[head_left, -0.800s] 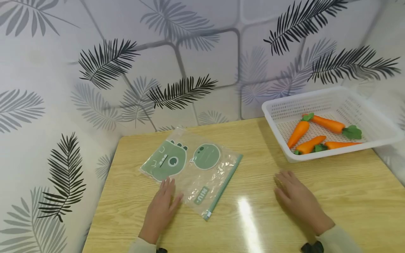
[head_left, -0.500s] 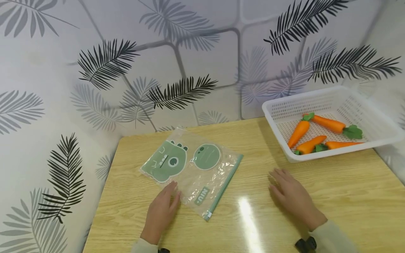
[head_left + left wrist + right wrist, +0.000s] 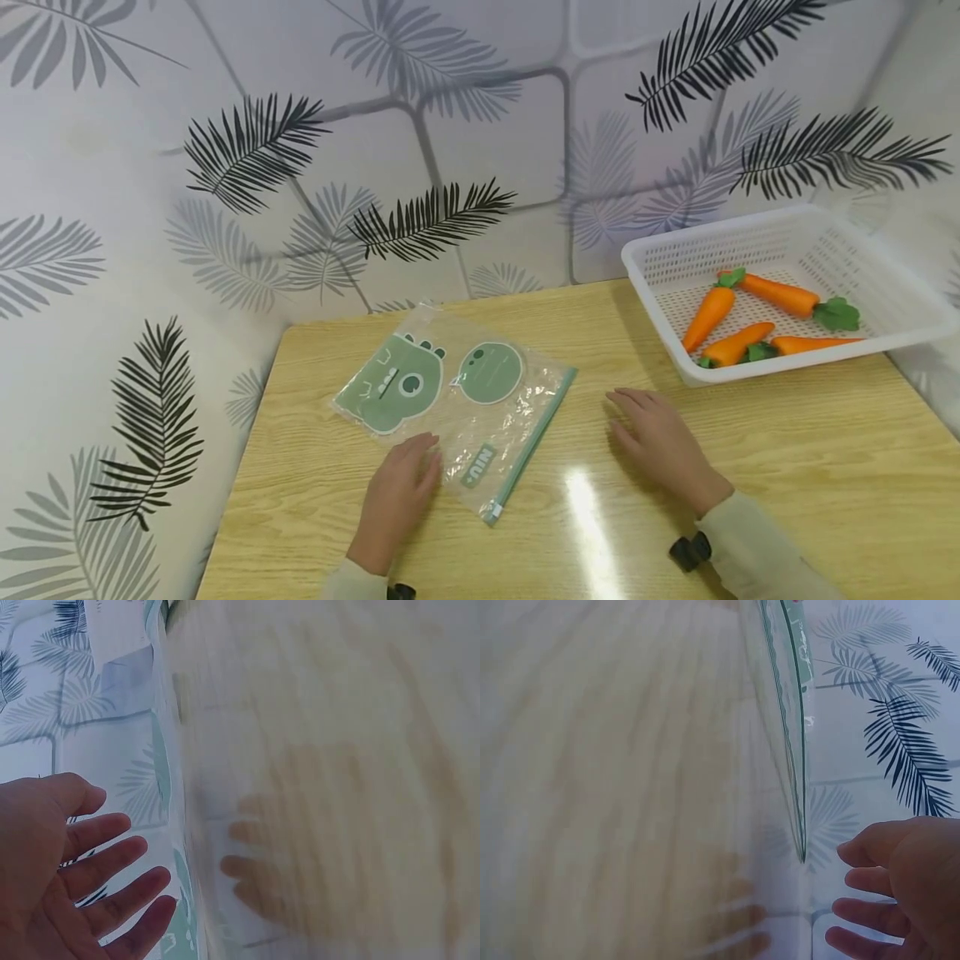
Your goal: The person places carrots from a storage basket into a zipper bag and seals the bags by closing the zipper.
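Toward the left of the wooden bench (image 3: 292,492) lies a clear zip bag (image 3: 450,421) with green printed shapes (image 3: 491,372), flat and turned at an angle, its green zip strip (image 3: 533,446) facing the right hand (image 3: 666,447). A white slider (image 3: 496,509) sits at the strip's near end. Just beside the bag's near-left edge is the left hand (image 3: 396,496), its grip loosely spread and holding nothing; whether it touches the bag cannot be told. The right hand's grip is likewise spread and holds nothing, above the bench between the bag and a white basket (image 3: 810,358) of carrots (image 3: 780,293). The bag looks thin and flimsy: probably very light, soft, and slick where it shines, so it would likely slide or crumple under a push rather than lift cleanly. The strip seems its stiffest part, and a pinch at each end of it should give the surest hold. The slider is small and would want a fingertip pinch. Tugging hard elsewhere on the bag might crease it.
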### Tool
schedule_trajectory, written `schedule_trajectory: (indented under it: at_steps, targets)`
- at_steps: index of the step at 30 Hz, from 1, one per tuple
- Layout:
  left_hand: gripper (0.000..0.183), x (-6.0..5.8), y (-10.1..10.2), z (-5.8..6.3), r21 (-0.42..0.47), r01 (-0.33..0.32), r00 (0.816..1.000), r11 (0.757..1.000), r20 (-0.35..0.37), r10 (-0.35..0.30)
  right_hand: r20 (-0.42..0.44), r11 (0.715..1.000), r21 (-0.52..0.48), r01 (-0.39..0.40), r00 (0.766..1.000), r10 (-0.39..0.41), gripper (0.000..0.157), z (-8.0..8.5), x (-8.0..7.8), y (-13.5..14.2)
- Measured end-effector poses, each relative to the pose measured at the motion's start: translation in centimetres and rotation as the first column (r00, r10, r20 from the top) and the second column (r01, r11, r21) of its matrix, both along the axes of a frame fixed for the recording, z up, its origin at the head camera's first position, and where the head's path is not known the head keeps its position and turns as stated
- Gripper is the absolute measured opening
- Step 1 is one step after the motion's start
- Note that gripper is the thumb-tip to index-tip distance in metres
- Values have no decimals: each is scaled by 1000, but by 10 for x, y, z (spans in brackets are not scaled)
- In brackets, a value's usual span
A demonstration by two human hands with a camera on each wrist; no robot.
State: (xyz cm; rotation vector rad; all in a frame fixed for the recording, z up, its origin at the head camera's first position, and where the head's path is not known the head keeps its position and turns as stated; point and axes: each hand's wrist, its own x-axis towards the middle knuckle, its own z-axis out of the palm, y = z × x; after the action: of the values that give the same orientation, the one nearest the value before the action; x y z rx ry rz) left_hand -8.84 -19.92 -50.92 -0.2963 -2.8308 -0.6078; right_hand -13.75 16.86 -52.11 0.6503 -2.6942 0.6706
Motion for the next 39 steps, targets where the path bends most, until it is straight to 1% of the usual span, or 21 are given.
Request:
schedule_trajectory:
  at_steps: [3, 5, 10, 14, 18, 23, 27, 30, 36, 39]
  targets:
    - [29, -1, 5, -2, -1, 15, 1000, 1000, 16, -15, 23, 1000, -9, -17, 1000, 17, 40, 1, -4, -7]
    - [29, -1, 8, -3, 2, 21, 1000, 1000, 22, -21, 43, 1000, -13, -14, 999, 14, 40, 0, -7, -11]
    - [27, -3, 17, -2, 28, 50, 998, 998, 21, -51, 104, 997, -76, -19, 994, 27, 38, -2, -14, -20]
    - [26, -6, 26, -2, 44, 62, 996, 997, 59, -65, 170, 990, -137, -28, 984, 52, 37, -4, -19, -28]
    - [26, -9, 34, -2, 39, 69, 994, 997, 85, -72, 217, 988, -153, -36, 974, 69, 39, -2, -23, -36]
    - [28, -12, 43, -2, 49, 112, 989, 993, 96, -116, 212, 989, -139, -60, 973, 89, 41, 0, -31, -46]
    - [31, -14, 49, -2, 31, 148, 980, 988, 126, -151, 173, 992, -108, -72, 981, 90, 42, 1, -41, -52]
    - [32, -16, 53, -3, 11, 158, 976, 987, 151, -158, 161, 994, -83, -71, 983, 84, 42, 0, -48, -55]
    - [37, -18, 65, -3, 3, 185, 966, 983, 186, -182, 225, 997, -57, -42, 973, 54, 43, -2, -57, -59]
    - [41, -20, 71, -5, -39, 215, 958, 976, 203, -203, 257, 999, -39, -18, 966, 28, 44, -4, -61, -60]
